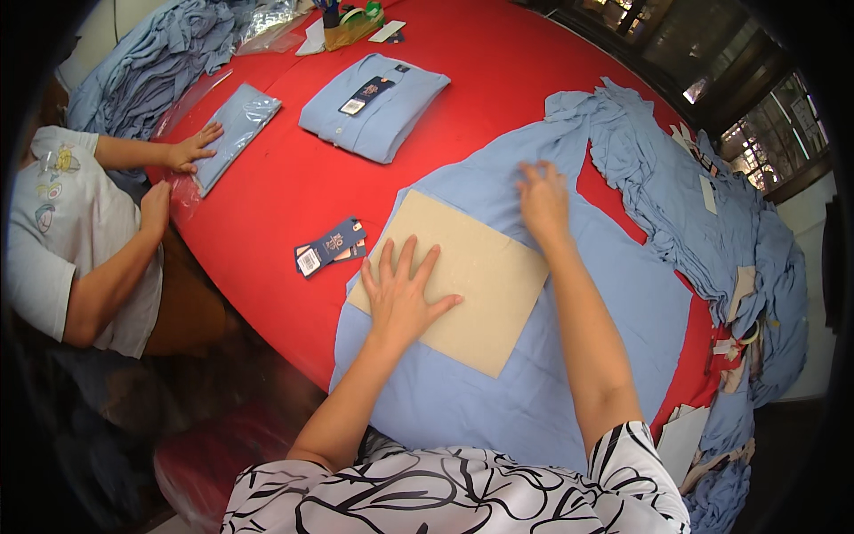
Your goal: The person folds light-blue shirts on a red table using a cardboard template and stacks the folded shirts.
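A light blue shirt (614, 294) lies spread over the red table in front of me, and a square beige cardboard sheet (485, 307) rests on it. My left hand (402, 289) presses flat on the cardboard with its fingers spread. Beyond the cardboard's far right corner, my right hand (543, 198) is over the shirt, fingers apart and slightly bent; whether it touches the cloth I cannot tell. Dark blue hang tags (331, 247) lie left of the shirt. Farther off sits a folded blue shirt (378, 107) with a dark tag on its front.
At the left, another person's hand (194, 149) rests on a folded shirt in clear plastic (236, 133). Heaps of blue garments lie at the far left (169, 67) and along the right side (703, 222). A small tan holder (351, 34) stands at the back of the red table (498, 80).
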The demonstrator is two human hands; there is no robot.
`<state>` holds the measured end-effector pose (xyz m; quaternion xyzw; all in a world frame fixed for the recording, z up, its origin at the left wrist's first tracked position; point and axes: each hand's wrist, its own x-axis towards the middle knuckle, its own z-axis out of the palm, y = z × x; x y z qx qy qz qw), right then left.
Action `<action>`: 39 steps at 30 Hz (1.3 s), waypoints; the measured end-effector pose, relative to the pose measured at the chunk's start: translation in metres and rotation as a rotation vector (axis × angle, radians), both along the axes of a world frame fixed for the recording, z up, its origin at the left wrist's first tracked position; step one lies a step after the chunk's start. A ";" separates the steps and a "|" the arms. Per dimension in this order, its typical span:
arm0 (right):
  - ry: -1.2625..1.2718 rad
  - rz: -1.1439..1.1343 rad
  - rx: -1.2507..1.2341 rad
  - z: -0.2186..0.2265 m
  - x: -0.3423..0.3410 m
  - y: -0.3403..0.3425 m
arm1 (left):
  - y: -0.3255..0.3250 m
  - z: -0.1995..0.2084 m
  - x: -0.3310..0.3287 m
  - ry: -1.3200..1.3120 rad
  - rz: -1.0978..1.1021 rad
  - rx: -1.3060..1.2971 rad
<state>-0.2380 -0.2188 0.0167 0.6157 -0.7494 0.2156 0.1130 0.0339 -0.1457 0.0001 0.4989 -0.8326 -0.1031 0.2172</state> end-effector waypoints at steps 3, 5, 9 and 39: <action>0.029 -0.294 0.000 -0.004 -0.033 -0.016 | -0.002 0.003 -0.002 -0.025 -0.013 -0.032; -0.067 -0.318 0.107 -0.002 -0.057 -0.021 | -0.006 0.001 -0.005 -0.003 -0.046 -0.058; -0.314 0.030 0.019 0.029 -0.044 -0.006 | -0.006 -0.004 -0.008 0.000 -0.028 -0.057; 0.231 -0.425 0.146 -0.012 -0.197 0.301 | -0.009 -0.022 -0.014 0.126 -0.223 -0.122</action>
